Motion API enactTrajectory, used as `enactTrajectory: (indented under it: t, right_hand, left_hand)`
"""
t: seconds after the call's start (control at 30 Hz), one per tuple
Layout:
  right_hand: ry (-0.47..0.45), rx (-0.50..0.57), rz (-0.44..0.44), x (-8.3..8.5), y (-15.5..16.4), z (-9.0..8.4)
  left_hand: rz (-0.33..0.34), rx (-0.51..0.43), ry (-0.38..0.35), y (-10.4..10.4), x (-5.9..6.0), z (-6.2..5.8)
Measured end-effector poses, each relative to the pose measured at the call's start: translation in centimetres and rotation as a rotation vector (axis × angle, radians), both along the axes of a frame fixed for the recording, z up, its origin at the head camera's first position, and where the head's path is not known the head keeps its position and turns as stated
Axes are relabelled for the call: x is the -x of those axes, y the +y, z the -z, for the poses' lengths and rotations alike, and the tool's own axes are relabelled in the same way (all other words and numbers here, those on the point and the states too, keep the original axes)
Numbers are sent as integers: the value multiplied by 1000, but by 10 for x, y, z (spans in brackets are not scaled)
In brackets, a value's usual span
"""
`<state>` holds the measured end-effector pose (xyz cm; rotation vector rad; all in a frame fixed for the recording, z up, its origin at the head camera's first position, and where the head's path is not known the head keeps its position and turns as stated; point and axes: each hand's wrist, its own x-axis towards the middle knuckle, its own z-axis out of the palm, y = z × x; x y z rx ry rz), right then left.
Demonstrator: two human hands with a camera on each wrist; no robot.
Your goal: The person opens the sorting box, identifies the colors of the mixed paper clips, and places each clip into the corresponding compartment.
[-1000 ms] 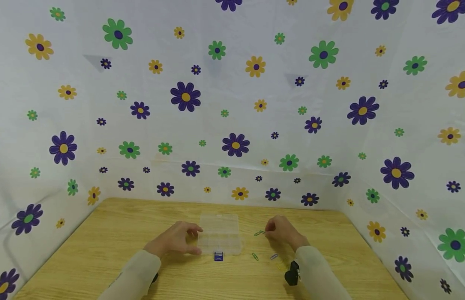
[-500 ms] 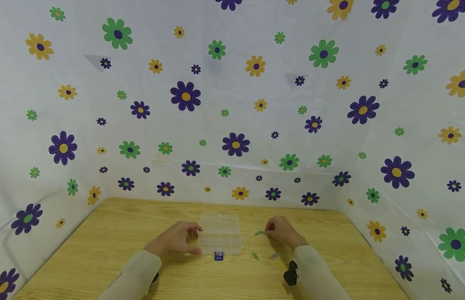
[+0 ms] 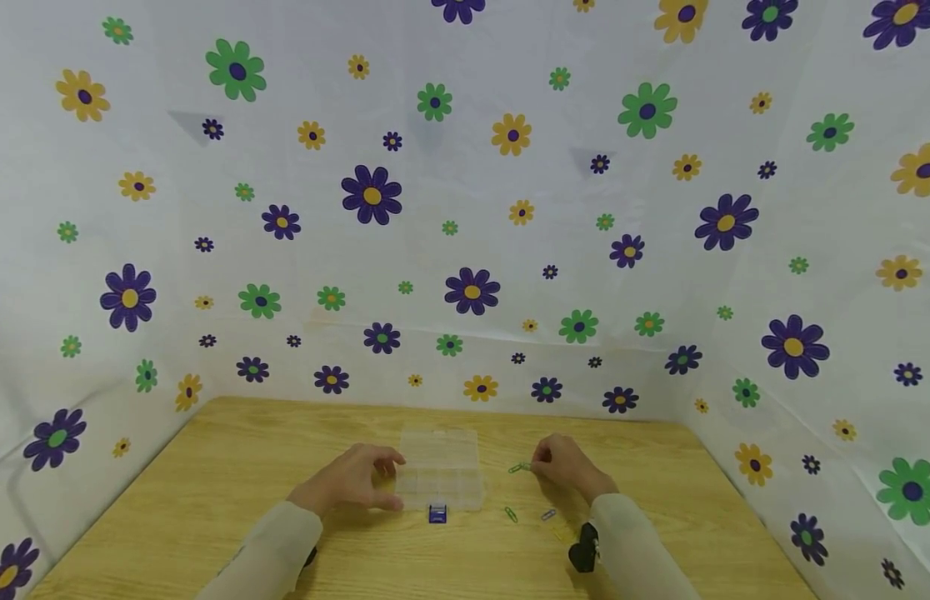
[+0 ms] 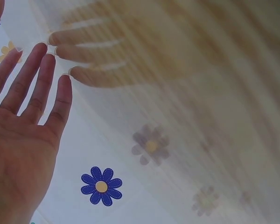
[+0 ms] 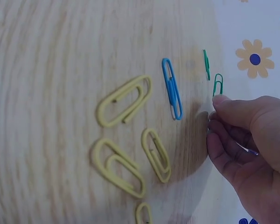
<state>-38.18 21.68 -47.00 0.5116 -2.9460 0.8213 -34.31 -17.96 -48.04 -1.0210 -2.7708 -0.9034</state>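
My left hand (image 3: 352, 477) is at the left side of a clear plastic compartment box (image 3: 439, 490), its lid raised at the back. Thumb and fingers are spread along the box's left edge; whether they press on it I cannot tell. In the left wrist view the left hand (image 4: 30, 121) has nearly straight fingers. To the right of the box, my right hand (image 3: 566, 462) pinches a green paper clip (image 5: 218, 83) between thumb and fingertip. A second green paper clip (image 3: 515, 468) lies just left of it, and another green paper clip (image 3: 511, 514) is nearer me.
A blue latch (image 3: 437, 513) sits at the box's front. A blue paper clip (image 3: 548, 514) and several yellow paper clips (image 5: 123, 100) lie near the right wrist on the wooden table (image 3: 405, 558). A flower-patterned white curtain (image 3: 465, 250) stands round the back and sides.
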Motion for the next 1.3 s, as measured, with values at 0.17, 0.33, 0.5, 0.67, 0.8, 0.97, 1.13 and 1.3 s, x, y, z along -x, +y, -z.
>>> enactTrajectory:
  t: [0.17, 0.33, 0.5, 0.67, 0.8, 0.97, 1.13, 1.3]
  right_hand:
    - [-12, 41, 2, 1, 1, -2]
    - [1, 90, -31, 2, -1, -7]
    - [55, 121, -103, 0, -10, -14]
    - [89, 127, -173, -2, -21, -20]
    - [93, 133, -201, -1, -30, -22]
    - [91, 154, -256, -3, -39, -22]
    - [77, 159, -296, -6, -48, -21]
    - [78, 144, -311, -9, -57, -23]
  left_hand:
    - [-4, -9, -21, 0, 0, -1]
    - [-17, 2, -30, 1, 0, -1]
    - [-14, -3, -29, 2, 0, 0]
    - [-15, 10, -15, 1, 2, 3]
    - [-23, 25, -16, 1, 4, 4]
    - [-30, 25, -18, 1, 3, 4]
    - [-28, 25, -19, 1, 2, 5]
    - [-26, 25, -19, 1, 2, 3]
